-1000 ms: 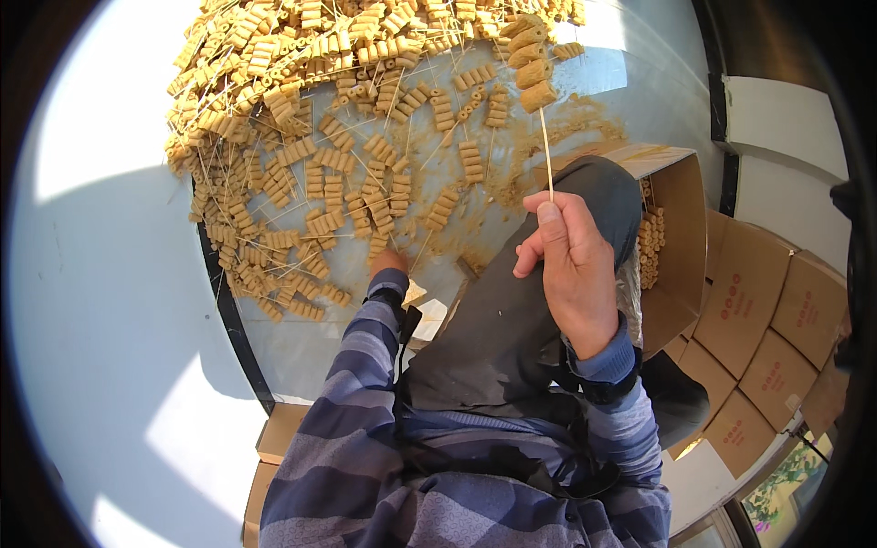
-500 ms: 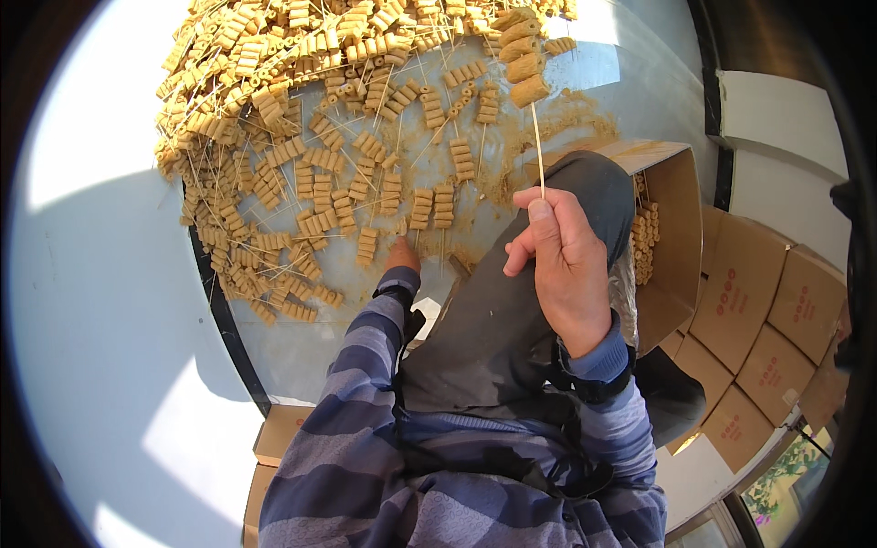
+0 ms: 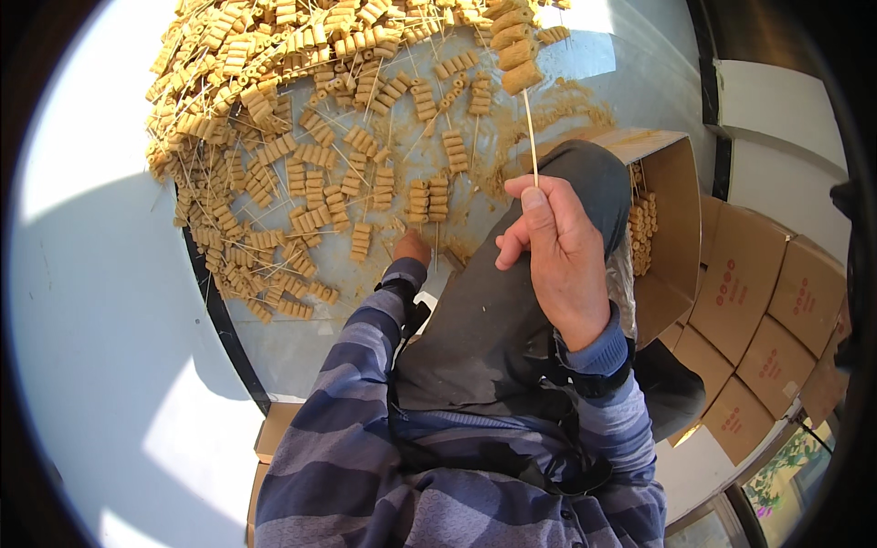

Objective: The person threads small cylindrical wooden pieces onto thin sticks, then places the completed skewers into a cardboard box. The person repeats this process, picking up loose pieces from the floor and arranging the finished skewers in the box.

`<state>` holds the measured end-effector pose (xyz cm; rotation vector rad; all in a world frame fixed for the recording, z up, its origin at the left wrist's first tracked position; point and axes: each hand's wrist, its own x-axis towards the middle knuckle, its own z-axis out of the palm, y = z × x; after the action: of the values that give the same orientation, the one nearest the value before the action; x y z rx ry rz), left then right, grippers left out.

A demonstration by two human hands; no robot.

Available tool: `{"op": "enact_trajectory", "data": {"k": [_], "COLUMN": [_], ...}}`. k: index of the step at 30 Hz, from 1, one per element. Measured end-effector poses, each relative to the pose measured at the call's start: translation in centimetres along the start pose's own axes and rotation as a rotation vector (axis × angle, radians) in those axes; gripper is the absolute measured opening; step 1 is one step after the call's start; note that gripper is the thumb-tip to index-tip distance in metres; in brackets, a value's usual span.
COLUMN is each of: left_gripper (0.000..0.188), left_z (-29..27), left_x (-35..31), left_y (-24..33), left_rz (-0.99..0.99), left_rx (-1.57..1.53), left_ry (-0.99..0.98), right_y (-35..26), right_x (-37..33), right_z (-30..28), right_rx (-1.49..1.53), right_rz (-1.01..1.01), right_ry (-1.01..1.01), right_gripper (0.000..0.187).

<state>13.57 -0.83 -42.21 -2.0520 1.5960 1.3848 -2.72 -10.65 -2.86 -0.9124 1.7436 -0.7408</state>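
My right hand (image 3: pixel 562 242) is closed in a pinch on the thin stick of a skewer, in front of my raised knee. The skewer's ridged, golden-brown food rolls (image 3: pixel 514 47) stand above the hand, and their top runs out near the upper edge. My left hand (image 3: pixel 412 247) is low over the table at the stick end of another skewer (image 3: pixel 417 201), with a similar skewer (image 3: pixel 438 198) just right of it. The left fingers are mostly hidden, so whether they grip that stick does not show.
A large heap of skewers (image 3: pixel 219 110) covers the far left of the grey table (image 3: pixel 274 352). By my right knee an open cardboard box (image 3: pixel 671 228) holds more skewers (image 3: pixel 642 219). Closed cartons (image 3: pixel 735 283) are stacked further right. Brown crumbs (image 3: pixel 566 108) litter the tabletop.
My left hand has moved slightly right and forward to the stick end of the skewer on the table. The right hand keeps its skewer nearly in place. The whole view has shifted a little.
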Motion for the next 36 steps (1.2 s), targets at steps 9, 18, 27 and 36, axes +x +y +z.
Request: {"op": "enact_trajectory", "data": {"k": [9, 18, 27, 36], "left_gripper": [0.045, 0.028, 0.014, 0.014], "left_z": [-1.1, -7.5, -25.3, -26.5], "left_x": [0.0, -1.4, -11.5, -13.7], "left_y": [3.5, 2.8, 12.7, 14.8], "left_rz": [-0.047, -0.103, 0.386, 0.494], "left_rx": [0.076, -0.598, -1.275, -1.288], "left_ry": [-0.169, -0.351, -0.537, -0.55], "right_y": [0.2, 1.0, 1.7, 2.2], "right_x": [0.0, 0.9, 0.5, -0.8], "right_z": [-0.3, -0.1, 2.6, 1.9], "right_rx": [0.025, 0.078, -0.522, -0.564], "right_rz": [0.001, 0.016, -0.23, -0.388], "right_ry": [-0.009, -0.014, -0.043, -0.121], "right_gripper": [0.028, 0.026, 0.017, 0.019]}}
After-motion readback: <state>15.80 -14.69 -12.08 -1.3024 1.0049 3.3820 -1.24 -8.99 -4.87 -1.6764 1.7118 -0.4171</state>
